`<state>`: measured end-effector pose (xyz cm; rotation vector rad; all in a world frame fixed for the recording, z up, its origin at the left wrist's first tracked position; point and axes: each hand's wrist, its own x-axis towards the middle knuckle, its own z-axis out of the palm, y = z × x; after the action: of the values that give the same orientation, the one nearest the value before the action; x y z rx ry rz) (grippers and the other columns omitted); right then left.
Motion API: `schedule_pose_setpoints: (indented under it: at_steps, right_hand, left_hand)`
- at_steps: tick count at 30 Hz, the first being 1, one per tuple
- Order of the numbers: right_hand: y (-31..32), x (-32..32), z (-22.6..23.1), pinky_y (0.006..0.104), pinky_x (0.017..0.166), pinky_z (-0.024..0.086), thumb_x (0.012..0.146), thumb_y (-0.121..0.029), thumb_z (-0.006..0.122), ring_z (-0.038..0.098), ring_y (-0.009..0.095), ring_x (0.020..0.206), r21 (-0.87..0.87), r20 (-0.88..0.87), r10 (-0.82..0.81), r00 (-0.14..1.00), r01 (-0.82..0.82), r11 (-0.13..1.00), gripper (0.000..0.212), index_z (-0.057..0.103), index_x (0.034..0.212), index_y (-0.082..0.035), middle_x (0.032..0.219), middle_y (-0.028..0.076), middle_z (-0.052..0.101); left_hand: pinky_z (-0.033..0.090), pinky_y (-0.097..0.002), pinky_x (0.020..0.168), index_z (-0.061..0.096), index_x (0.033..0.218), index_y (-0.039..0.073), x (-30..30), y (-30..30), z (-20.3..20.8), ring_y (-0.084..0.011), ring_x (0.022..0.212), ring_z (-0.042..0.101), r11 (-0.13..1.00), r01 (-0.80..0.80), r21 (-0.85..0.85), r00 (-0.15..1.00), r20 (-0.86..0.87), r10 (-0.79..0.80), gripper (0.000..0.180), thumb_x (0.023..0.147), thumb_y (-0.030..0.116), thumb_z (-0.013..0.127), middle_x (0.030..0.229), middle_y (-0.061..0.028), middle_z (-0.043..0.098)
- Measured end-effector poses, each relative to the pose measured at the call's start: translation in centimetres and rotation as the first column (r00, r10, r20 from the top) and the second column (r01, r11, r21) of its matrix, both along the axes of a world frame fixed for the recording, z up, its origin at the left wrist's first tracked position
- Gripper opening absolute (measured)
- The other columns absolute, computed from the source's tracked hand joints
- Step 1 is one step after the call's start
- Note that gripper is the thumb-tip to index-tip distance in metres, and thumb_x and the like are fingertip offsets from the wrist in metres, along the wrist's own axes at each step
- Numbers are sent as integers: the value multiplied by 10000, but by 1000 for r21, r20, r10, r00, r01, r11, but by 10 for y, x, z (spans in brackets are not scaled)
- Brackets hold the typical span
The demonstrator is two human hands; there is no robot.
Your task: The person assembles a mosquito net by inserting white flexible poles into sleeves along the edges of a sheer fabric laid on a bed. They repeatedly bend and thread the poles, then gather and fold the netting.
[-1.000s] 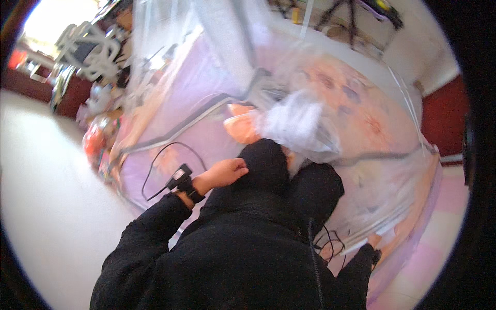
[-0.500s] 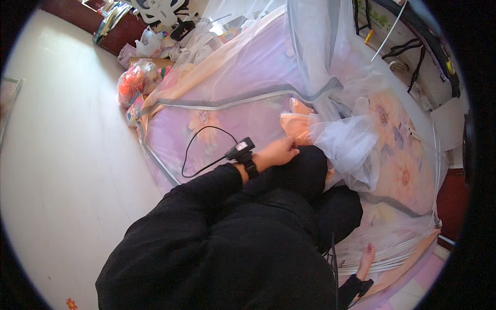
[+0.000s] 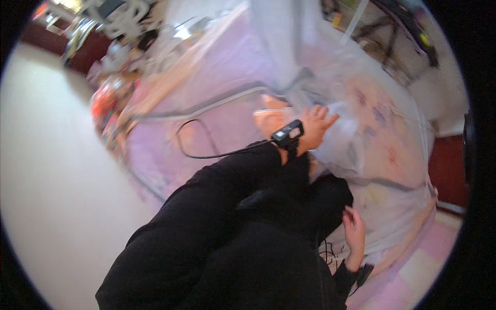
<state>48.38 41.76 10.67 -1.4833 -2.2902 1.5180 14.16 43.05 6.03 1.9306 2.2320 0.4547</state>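
Note:
My left hand (image 3: 316,125) reaches forward with fingers spread and lies on a bunched, translucent white net (image 3: 345,135) draped over a bed with a pink flowered sheet (image 3: 385,144). A black device (image 3: 288,135) is strapped to that wrist, and a black cable (image 3: 199,150) loops from it across the sheet. A peach-coloured soft object (image 3: 266,120) sits just left of the hand. My right hand (image 3: 355,231) hangs low at the right beside my black-trousered knee (image 3: 330,196), fingers curled; the blur hides whether it holds the net.
A grey strip of the net's frame (image 3: 222,103) runs across the bed. Cream floor (image 3: 51,181) lies to the left. A red-orange bag (image 3: 103,101) and white ornate furniture (image 3: 121,13) crowd the far left corner. A dark red wall (image 3: 444,170) stands at right.
My left hand has left my knee and stretched forward onto the bunched net. The view has swung, and my right hand now shows lower right.

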Motion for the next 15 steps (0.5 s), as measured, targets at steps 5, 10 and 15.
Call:
schedule_pose_setpoints:
  at_steps: [5, 10, 15]
  right_hand:
    - [87, -57, -18, 303, 829, 463, 856, -101, 606, 607, 211, 919, 225, -211, -38, 977, 86, 970, 264, 589, 1101, -6, 993, 133, 637]
    - [177, -113, -86, 339, 837, 468, 828, -148, 638, 585, 251, 961, 251, -318, -113, 941, 198, 948, 296, 589, 1092, -22, 1043, 143, 600]
    - [243, -93, -134, 341, 809, 480, 834, -172, 634, 604, 250, 926, 216, -192, -142, 971, 183, 959, 298, 591, 1092, -31, 1040, 133, 595]
  left_hand:
    - [87, -653, 1055, 164, 1460, 303, 13, 45, -25, -385, 1363, 180, 964, 236, -122, 962, -114, -250, 1135, 547, 330, 838, 1442, -146, 281]
    - [413, -454, 943, 476, 1298, 180, -16, 114, -85, -334, 1027, 570, 804, 343, -486, 931, 58, -362, 558, 759, 154, 616, 1135, -140, 578]
    - [446, -415, 886, 643, 1089, 130, -127, 127, -97, -323, 1020, 574, 915, 124, -384, 961, -185, -207, 333, 801, 84, 483, 1078, -144, 618]
